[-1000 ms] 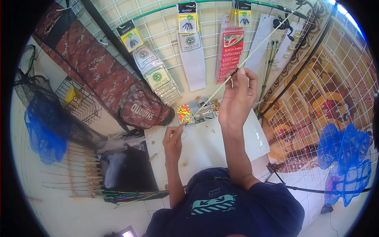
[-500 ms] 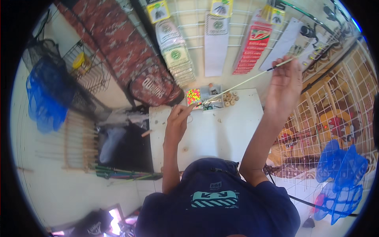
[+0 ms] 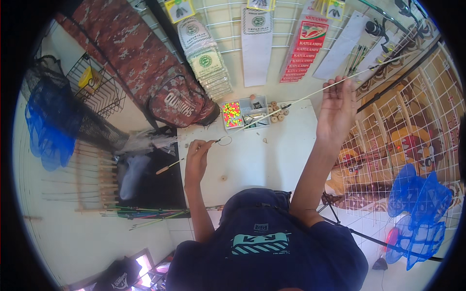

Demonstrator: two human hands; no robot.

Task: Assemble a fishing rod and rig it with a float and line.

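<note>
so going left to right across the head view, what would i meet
left blue netting → left hand → bright beads → wooden rings → right hand → right blue netting

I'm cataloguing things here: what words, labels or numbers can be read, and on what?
Wording left uncopied; it stands on:
Camouflage bag: large white letters.
Red packets: white letters.
White-and-green packets: heading, round green emblem.
White hanging strip: dark heading, round emblem.
Dark shirt: small print, unreadable.
Dark item, lower left: white letters.
Yellow-edged cards: too small.
</note>
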